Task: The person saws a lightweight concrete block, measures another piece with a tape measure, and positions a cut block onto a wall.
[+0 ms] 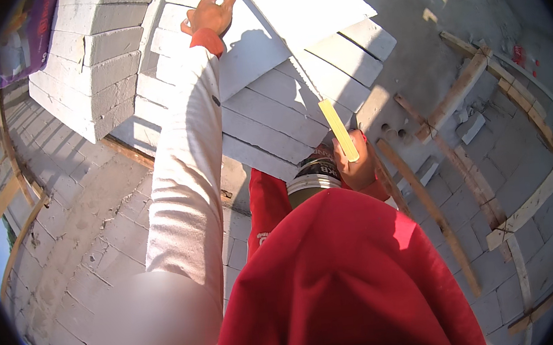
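right hand (357,165) near the red-clad chest, clamped on a can (314,177) with a yellow nozzle tube (338,129) sticking up from it. left hand (211,12) stretched far out, fingers flat on a white block (304,2) atop the block stack (272,117). hands well apart. timber formwork (457,91) right of the right hand.

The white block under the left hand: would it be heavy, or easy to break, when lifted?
The white block looks thick and stiff, so probably bulky. Its chalky surface suggests edges may chip. The left hand lies flat on it, so it probably needs two hands.
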Motion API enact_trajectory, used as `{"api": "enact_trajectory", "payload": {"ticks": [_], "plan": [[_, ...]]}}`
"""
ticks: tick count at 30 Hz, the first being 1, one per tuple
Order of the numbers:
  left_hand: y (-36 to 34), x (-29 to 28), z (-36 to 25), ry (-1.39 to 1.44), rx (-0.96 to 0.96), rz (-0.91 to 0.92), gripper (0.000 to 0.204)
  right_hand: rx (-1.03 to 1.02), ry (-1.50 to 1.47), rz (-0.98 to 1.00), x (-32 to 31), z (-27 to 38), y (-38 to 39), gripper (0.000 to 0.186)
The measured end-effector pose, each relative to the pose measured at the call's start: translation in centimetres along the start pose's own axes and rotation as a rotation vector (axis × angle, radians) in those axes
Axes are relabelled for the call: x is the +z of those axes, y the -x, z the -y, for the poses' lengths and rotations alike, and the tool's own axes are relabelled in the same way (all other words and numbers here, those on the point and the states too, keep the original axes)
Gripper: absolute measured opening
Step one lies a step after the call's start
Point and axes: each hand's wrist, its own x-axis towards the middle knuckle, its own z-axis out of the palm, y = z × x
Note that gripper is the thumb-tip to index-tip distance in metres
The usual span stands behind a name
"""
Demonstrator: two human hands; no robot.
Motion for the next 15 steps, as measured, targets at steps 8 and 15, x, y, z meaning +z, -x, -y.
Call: {"api": "enact_trajectory", "payload": {"ticks": [8, 15], "plan": [[0.3, 0.0, -1.2, 0.070, -0.012, -0.019, 0.078, -0.086, -0.038, -0.048, -0.2, -1.0, -1.3, 0.021], [0.8, 0.5, -0.7, 0.077, -0.009, -0.087, 0.071, -0.134, -0.059, -0.081, -2.2, -2.7, 3.2, 0.020]]}}
